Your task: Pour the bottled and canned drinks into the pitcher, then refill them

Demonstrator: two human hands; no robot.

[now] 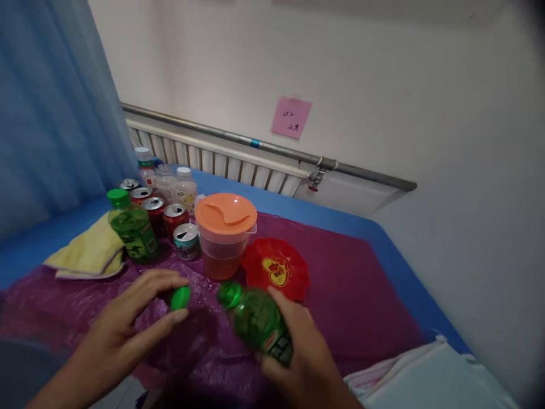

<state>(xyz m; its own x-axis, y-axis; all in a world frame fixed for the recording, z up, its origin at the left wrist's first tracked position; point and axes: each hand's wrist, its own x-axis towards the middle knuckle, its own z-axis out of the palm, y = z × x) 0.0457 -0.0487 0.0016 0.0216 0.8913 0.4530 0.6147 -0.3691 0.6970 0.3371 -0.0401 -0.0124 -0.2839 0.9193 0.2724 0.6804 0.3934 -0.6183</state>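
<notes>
My right hand is wrapped round a green plastic bottle, tilted with its open neck pointing up and left toward the pitcher. My left hand pinches the bottle's green cap between thumb and fingers, a little left of the neck. Just behind stands a clear pitcher with an orange lid and orange liquid at the bottom. A red plate lies to the pitcher's right.
A second green bottle stands capped at left beside a yellow cloth. Several opened cans and white-capped bottles cluster behind. Purple plastic sheet covers the blue table. White cloth lies at front right. A radiator runs along the wall.
</notes>
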